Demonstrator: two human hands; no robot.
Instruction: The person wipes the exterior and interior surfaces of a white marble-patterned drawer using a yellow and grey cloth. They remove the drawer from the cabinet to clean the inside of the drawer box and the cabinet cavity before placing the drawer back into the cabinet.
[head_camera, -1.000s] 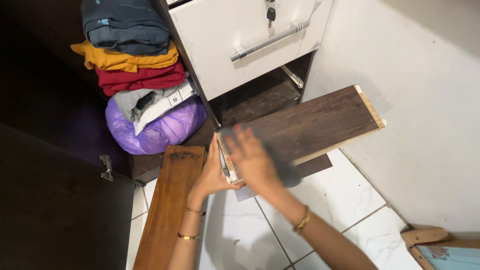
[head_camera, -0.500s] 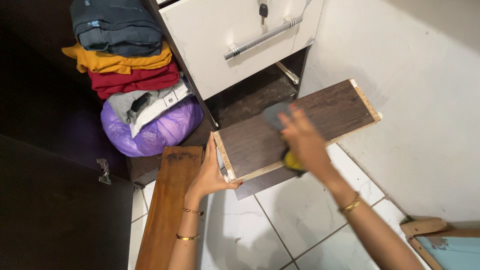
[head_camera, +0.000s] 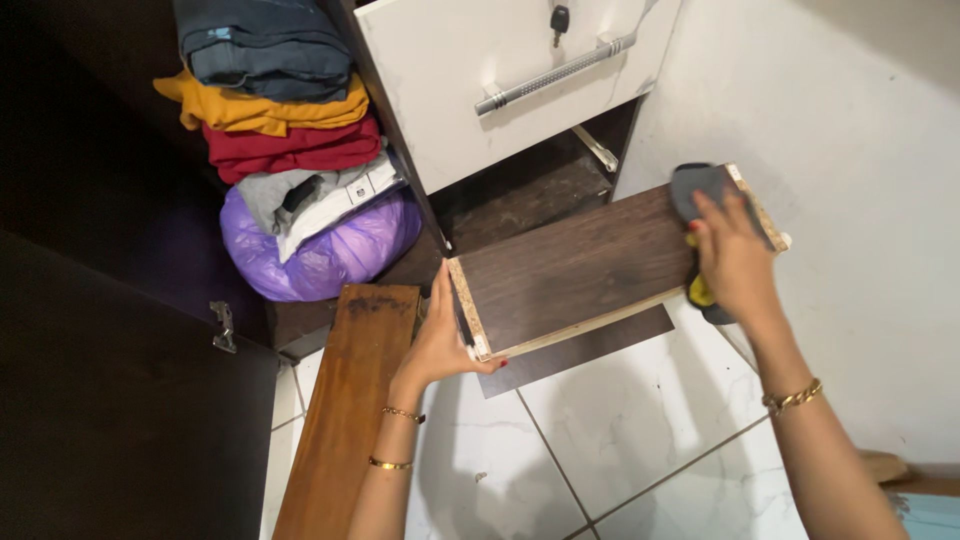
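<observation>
right hand presses a grey cloth flat, fingers together, on the dark board's far end — its long axis runs back to the left hand, fingers clamped on the near end.

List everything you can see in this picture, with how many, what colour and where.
dark board: 1, dark brown, held level in front of the cabinet
cloth: 1, grey with a yellow part, on the board's far end
plank: 1, reddish brown, on the floor at left
drawer front: 1, white with a metal handle, top centre
key: 1, dark, in the drawer lock
folded clothes: 1 stack, blue, yellow, red, grey, on the shelf
bag: 1, purple, under the clothes
floor tiles: white, below
bracelets: gold, on both wrists
left hand: grips the board's near end
right hand: presses on the cloth
</observation>
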